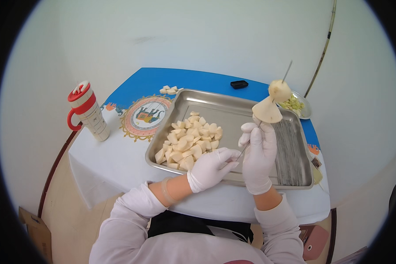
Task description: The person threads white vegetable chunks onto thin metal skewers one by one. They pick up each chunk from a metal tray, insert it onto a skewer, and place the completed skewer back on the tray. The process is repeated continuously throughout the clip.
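My left hand (214,168), in a white glove, pinches the lower end of a thin metal skewer (287,71) between thumb and fingers. Higher up, my gloved right hand (260,148) grips the same skewer, which slants up to the right. Two pale, peeled vegetable pieces (267,110) are threaded on it above my right fingers, with the tip sticking out at the top. Below, a steel tray (231,99) holds a heap of cut pale vegetable chunks (188,140) on its left side and many bare metal skewers (287,155) lying side by side on its right.
A red and white tumbler (90,112) stands at the table's left. Several white pieces (170,89) lie behind the tray, near a black plastic object (239,84). A plate (307,110) of greenish chopped bits is at the back right. A wall rises behind the table.
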Demonstrator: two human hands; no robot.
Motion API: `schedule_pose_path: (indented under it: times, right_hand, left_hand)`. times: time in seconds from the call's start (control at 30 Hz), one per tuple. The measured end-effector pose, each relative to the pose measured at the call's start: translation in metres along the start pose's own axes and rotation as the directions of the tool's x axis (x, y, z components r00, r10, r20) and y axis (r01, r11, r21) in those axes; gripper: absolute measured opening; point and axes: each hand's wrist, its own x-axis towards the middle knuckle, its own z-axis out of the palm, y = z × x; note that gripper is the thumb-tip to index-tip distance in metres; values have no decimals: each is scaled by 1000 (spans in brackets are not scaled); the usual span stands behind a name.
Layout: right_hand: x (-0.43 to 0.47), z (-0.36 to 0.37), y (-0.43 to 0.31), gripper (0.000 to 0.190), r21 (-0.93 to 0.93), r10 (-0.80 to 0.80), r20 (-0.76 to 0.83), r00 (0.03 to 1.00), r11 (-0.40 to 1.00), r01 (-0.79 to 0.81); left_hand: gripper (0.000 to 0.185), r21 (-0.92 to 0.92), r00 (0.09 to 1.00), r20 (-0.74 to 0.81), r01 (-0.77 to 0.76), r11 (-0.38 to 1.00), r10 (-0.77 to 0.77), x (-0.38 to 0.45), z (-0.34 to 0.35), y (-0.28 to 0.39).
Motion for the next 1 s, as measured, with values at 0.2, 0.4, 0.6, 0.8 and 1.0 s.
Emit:
schedule_pose_path:
  times: [0.2, 0.4, 0.6, 0.8, 1.0]
  right_hand:
    - [1, 4, 35, 46, -486, -98, 127, 987, 861, 148]
    - [-14, -10, 62, 58, -782, 34, 395, 918, 536, 316]
    - [-14, -11, 67, 55, -787, 36, 436, 899, 500, 361]
    - [-16, -11, 64, 51, -801, 94, 439, 893, 492, 342]
    - [-19, -13, 65, 50, -811, 125, 433, 893, 487, 325]
  left_hand:
    - [22, 89, 968, -229, 127, 988, -104, 8, -40, -3]
    - [19, 470, 912, -345, 374, 800, -223, 6, -136, -26]
    - [21, 669, 778, -483, 624, 404, -402, 4, -222, -126]
    - [19, 741, 641, -497, 664, 97, -585, 22, -248, -189]
    - [18, 802, 650, -498, 597, -20, -574, 34, -241, -221]
